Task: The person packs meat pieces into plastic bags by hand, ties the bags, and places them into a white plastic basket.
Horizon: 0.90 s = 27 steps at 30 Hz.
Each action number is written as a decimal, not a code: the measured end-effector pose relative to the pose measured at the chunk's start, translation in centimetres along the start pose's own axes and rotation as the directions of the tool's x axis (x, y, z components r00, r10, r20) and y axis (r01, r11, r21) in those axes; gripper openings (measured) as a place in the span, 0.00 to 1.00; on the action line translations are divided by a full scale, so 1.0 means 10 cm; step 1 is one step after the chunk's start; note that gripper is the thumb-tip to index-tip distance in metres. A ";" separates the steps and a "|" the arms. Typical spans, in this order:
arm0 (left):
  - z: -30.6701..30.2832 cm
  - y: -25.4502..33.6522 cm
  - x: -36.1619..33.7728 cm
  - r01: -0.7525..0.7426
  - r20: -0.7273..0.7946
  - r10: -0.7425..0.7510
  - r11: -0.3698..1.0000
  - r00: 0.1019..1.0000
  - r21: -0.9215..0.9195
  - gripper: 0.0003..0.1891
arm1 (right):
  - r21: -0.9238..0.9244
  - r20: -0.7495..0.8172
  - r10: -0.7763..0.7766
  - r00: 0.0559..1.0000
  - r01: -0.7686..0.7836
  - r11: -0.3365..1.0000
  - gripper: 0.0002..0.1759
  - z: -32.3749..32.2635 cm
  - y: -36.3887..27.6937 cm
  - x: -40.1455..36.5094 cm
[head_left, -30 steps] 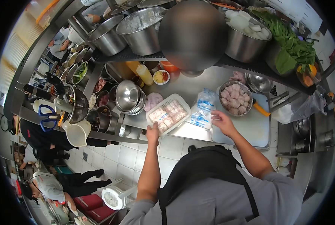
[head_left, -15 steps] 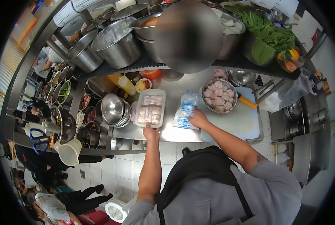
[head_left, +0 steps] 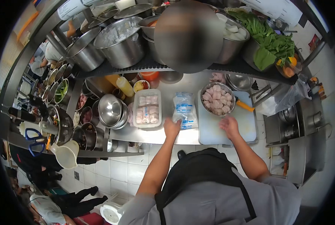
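My left hand point(head_left: 171, 129) is at the lower left corner of a stack of clear plastic bags point(head_left: 185, 108) with blue print, its thumb closed on their edge. To its left a white plastic tray point(head_left: 136, 123) holds rows of pale, wrapped meat rolls point(head_left: 148, 109); no hand touches it. Over the white cutting board point(head_left: 246, 131) hovers my right hand point(head_left: 230, 127), holding nothing, fingers loosely bent and apart. Just above that hand, a metal strainer with chunks of pale raw meat point(head_left: 217, 99) rests partly on the board, its orange handle point(head_left: 245, 106) pointing right.
Stacked steel bowls point(head_left: 111, 110), a yellow squeeze bottle point(head_left: 125, 87) and a small bowl of chopped ingredients point(head_left: 141, 86) stand at left. Overhead, a shelf carries large steel pots point(head_left: 124, 50) and leafy greens point(head_left: 270, 43). A blue-handled pair of scissors point(head_left: 35, 142) hangs at far left. Co-workers are at lower left.
My left hand has let go of the white tray and moved right to the plastic bags. My right hand has left the bags and moved right over the cutting board.
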<state>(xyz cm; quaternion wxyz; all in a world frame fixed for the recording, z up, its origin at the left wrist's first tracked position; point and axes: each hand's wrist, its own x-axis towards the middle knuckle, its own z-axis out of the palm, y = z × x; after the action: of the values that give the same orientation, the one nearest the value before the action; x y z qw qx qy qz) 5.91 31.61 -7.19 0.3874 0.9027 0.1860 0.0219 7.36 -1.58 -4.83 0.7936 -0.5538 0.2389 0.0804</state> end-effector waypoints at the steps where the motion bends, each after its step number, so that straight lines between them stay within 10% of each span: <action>1: 0.06 0.00 0.10 0.050 0.064 -0.051 0.999 0.997 0.017 0.28 | -0.007 -0.059 0.020 0.998 -0.020 1.000 0.21 0.10 -0.10 0.05; 8: -0.12 -0.77 0.08 0.140 0.198 -0.153 0.987 0.968 0.080 0.16 | -0.182 -0.045 -0.180 0.983 0.169 0.969 0.21 0.13 -0.01 0.49; 21: -0.79 -1.05 -0.53 0.176 -0.269 -0.158 0.983 0.950 0.043 0.24 | -0.175 0.190 -0.133 0.973 0.167 0.970 0.18 1.32 0.16 0.79; 27: -1.04 -1.63 -0.92 0.149 -0.437 -0.302 0.925 0.848 -0.350 0.21 | -0.158 0.250 -0.048 0.967 0.090 0.983 0.18 1.83 0.51 1.11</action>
<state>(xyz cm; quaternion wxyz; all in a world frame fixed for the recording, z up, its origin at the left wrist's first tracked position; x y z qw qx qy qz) -9.69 45.80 -10.50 0.4622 0.7696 0.3768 0.2284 20.35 15.64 -9.35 0.7697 -0.6127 0.1119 0.1402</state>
